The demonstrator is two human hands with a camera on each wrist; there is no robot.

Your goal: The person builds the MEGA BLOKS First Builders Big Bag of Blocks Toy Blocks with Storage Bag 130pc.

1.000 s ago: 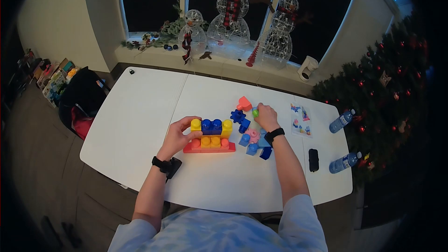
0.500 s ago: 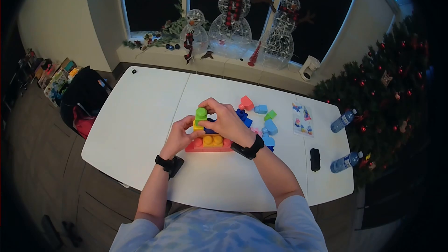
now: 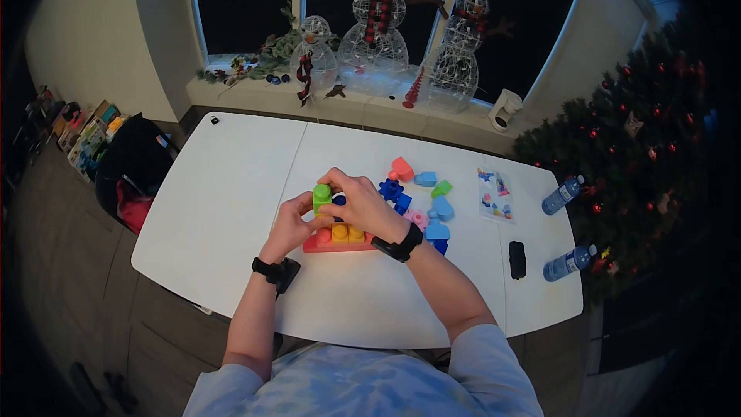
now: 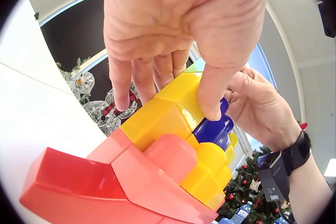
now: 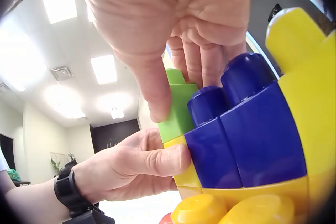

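Observation:
A built stack of toy building blocks stands on the table, with a coral-red base [image 4: 73, 179] and orange-yellow blocks [image 3: 340, 233] above it. Higher up are dark blue blocks [image 5: 262, 140] and yellow blocks at the ends. My left hand [image 3: 287, 230] grips the yellow block [image 4: 176, 92] at the left end, its thumb on the near face and fingers behind. With thumb and fingers, my right hand [image 3: 369, 207] pinches a light green block [image 5: 179, 111], seated right on top of that yellow block. In the head view my right hand hides part of the stack.
Loose blocks lie to the right: a coral block [image 3: 400, 170], a small green block [image 3: 441, 188], a dark blue gear-shaped piece [image 3: 390, 190], a pink piece [image 3: 417, 218] and several blue ones. Farther right are a picture sheet [image 3: 495, 194], a black case [image 3: 517, 260] and two water bottles [image 3: 563, 195].
My right hand has carried the light green block from the loose pieces leftward onto the stack's left end, where it now sits slightly lower. My left hand has kept its grip there.

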